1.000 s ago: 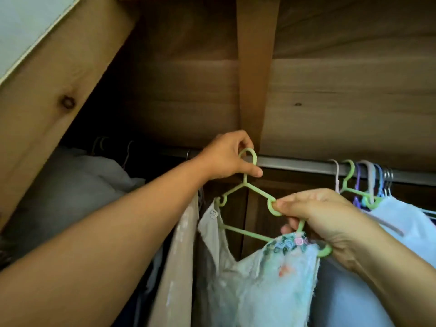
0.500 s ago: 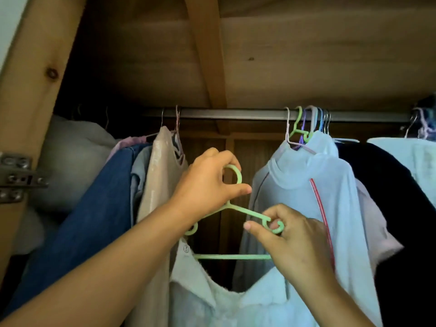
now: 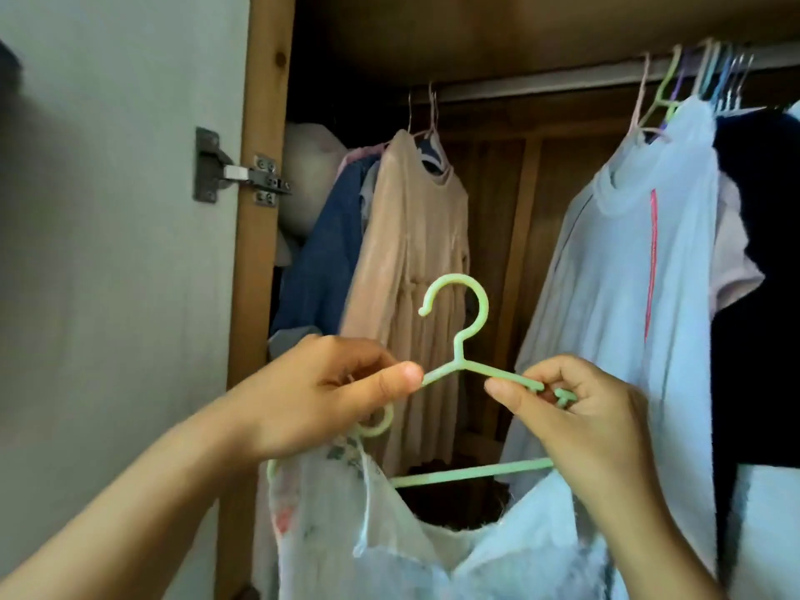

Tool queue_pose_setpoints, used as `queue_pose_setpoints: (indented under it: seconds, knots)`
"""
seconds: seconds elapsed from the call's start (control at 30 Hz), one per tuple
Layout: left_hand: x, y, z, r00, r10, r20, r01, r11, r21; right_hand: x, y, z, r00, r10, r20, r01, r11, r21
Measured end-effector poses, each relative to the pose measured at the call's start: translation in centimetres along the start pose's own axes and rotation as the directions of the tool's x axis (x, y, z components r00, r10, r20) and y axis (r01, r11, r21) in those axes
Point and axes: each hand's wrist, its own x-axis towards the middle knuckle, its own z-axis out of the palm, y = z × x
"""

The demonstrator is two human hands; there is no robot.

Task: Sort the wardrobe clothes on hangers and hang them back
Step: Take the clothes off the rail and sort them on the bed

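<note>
1. Head view, grip first: the left hand [image 3: 320, 396] is pinching the left shoulder of the green hanger [image 3: 459, 361] between thumb and curled fingers, and the right hand [image 3: 580, 422] is pinching the right shoulder just by the little notch hook. The hanger is sitting out in front of the wardrobe opening, well below the rail [image 3: 541, 86], hook pointing up and free.
2. What could go wrong, I reckon: the pale floral garment [image 3: 346, 526] is hanging lopsided, bunched toward the left end, so it's looking ready to slide off if the hanger tips on the way up.
3. Also the gap on the rail between the beige dress [image 3: 415, 253] and the light blue shirt [image 3: 627, 270] is fairly narrow, so the hook could be snagging a neighbour's fabric instead of catching the rail.
4. Hard to see: the garment's lower part is running off the bottom edge, both forearms are covering the hanger's ends, and the rail's right end is getting lost behind a crowd of hooks at the top right corner.
</note>
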Motion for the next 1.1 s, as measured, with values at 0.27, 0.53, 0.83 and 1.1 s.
queue_pose_setpoints:
  seconds: [0.27, 0.53, 0.83, 1.1]
  knots:
    - [-19.0, 1.8, 1.2, 0.829, -0.393, -0.398, 0.552, 0.686, 0.474, -9.7, -4.8, 6.4, 0.944, 0.016, 0.331, -0.093, 0.972, 0.218]
    - [-35.7, 4.9, -0.4, 0.625, -0.409, -0.666, 0.755, 0.535, 0.380, -19.0, -13.4, 12.2, 0.801, -0.109, 0.588, -0.232, 0.849, 0.474]
    - [-51.5, 11.4, -3.0, 0.294, -0.347, -0.890, 0.948, 0.222, 0.227, -30.1, -27.0, 17.9, 0.577, -0.426, 0.697, -0.278, 0.700, 0.658]
    - [-64.8, 14.4, -8.0, -0.023, -0.171, -0.985, 0.999, -0.031, -0.018, -40.9, -43.5, 24.7, 0.360, -0.660, 0.659, -0.367, 0.549, 0.751]
